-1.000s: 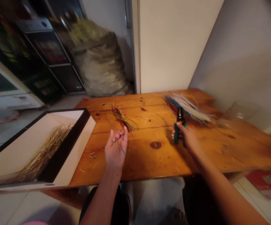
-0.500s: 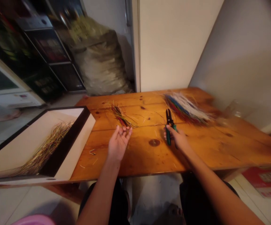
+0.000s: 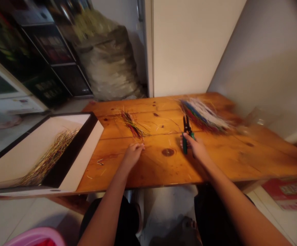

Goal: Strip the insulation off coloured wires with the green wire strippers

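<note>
My left hand rests on the wooden table with its fingers curled closed, just below a small bundle of thin multicoloured wires. Any thin strand in its fingers is hidden. My right hand grips green-handled wire strippers, their dark jaws pointing away from me. Those jaws stand just left of a larger fan of coloured and white wires. Several short wire scraps lie left of my left hand.
At the table's left end, a black-and-white tray holds a long heap of thin wires. A full sack and dark shelves stand behind. A clear plastic item lies far right. A pink basin sits on the floor.
My left hand has dropped from a raised, half-open pose onto the table, with its fingers closed. My right hand and the strippers have shifted only slightly.
</note>
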Demonstrator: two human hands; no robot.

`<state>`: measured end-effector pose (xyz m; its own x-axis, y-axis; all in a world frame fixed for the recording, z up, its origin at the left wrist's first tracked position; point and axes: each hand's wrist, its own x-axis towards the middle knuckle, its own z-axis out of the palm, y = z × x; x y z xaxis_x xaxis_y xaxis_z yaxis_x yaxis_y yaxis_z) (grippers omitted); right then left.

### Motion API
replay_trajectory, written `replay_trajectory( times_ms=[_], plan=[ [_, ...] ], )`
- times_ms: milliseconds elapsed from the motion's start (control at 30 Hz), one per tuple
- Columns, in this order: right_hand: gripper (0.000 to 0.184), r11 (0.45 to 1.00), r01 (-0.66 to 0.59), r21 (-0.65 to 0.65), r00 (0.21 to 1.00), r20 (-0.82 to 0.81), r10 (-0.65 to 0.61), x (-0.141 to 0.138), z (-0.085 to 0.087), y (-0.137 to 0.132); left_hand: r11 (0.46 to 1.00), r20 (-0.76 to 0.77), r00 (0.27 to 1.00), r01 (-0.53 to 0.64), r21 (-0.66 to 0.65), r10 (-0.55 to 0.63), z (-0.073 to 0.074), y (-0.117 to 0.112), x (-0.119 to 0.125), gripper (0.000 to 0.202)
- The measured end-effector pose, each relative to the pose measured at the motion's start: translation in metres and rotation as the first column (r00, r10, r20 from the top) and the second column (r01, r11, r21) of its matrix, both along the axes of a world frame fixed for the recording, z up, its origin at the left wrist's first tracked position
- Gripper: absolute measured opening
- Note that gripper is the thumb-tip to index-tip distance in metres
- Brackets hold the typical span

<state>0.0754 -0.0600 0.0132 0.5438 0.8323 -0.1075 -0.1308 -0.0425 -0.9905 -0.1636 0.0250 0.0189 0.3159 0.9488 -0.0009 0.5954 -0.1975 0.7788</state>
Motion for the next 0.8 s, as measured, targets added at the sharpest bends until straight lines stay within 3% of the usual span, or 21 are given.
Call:
replay_trajectory(
  times_ms=[133, 233, 333, 433, 567, 800],
  plan=[
    [0.049, 1.000, -0.005, -0.014, 0.999, 0.034, 0.005, 0.001, 0.001, 0.000, 0.949, -0.062, 0.981, -0.159, 0.271, 0.182, -0.002, -0.005, 0.006, 0.021],
    [0.048, 1.000, -0.012, -0.018, 0.998, 0.067, 0.013, 0.002, -0.001, 0.001, 0.878, -0.142, 0.984, -0.024, 0.477, 0.104, 0.002, -0.020, 0.021, 0.017],
    [0.046, 1.000, -0.027, -0.014, 0.995, 0.098, 0.028, 0.003, -0.006, 0.002, 0.862, -0.302, 0.952, 0.192, 0.468, -0.048, 0.003, -0.039, 0.042, 0.018],
    [0.045, 1.000, -0.027, -0.012, 0.991, 0.130, 0.028, 0.004, -0.009, 0.003, 0.861, -0.436, 0.895, 0.297, 0.413, -0.100, -0.002, -0.057, 0.060, 0.029],
    [0.043, 0.999, -0.015, -0.029, 0.987, 0.162, 0.019, 0.006, -0.010, 0.002, 0.859, -0.548, 0.833, 0.336, 0.387, -0.079, -0.008, -0.069, 0.073, 0.033],
    [0.040, 0.999, -0.025, -0.037, 0.986, 0.165, 0.031, 0.009, -0.011, 0.003, 0.845, -0.625, 0.775, 0.392, 0.363, -0.091, -0.010, -0.067, 0.080, 0.023]
  ],
)
